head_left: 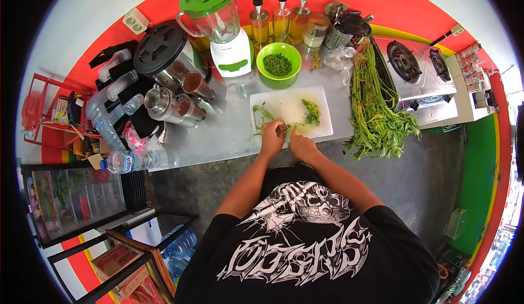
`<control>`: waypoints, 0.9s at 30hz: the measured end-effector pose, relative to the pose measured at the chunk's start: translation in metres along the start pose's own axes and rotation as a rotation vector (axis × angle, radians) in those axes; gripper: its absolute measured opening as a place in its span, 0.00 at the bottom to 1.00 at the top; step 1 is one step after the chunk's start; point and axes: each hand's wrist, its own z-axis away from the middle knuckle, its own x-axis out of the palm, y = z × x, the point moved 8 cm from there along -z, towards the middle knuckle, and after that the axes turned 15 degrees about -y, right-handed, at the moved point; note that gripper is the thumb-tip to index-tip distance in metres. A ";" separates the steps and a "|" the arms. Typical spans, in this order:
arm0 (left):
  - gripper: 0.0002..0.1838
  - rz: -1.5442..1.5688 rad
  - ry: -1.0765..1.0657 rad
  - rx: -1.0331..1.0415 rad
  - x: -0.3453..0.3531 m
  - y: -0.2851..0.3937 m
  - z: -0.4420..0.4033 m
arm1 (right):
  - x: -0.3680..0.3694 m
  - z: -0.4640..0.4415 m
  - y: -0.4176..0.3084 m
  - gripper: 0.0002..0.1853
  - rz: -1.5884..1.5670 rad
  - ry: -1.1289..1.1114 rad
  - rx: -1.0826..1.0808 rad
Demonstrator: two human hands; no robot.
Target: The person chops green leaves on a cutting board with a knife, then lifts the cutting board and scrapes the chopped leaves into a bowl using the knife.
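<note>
On the white cutting board (289, 100), a small heap of chopped greens (311, 112) lies right of the middle. Long green leaves (263, 113) spread over the board's left side. My left hand (272, 136) is closed at the board's front edge, its fingers curled over some of these greens. Just right of it, my right hand (302, 144) is closed around what appears to be a knife, mostly hidden by the fingers. Behind the board, a green bowl (295, 66) contains finely chopped greens. A large bunch of leafy greens (376, 102) lies to the right.
A blender (232, 55), pump bottles (281, 20) and a utensil holder (337, 35) stand along the back. Metal and plastic containers (188, 107) and a water bottle (128, 162) occupy the left. A gas stove (417, 66) stands right of the metal table (218, 140).
</note>
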 end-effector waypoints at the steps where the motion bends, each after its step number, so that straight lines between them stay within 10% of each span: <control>1: 0.13 0.000 0.001 0.000 0.000 0.000 0.001 | -0.002 0.002 -0.001 0.15 0.001 0.000 0.000; 27: 0.05 0.083 -0.008 -0.052 0.001 -0.015 -0.006 | 0.005 0.005 -0.002 0.17 0.018 -0.013 -0.002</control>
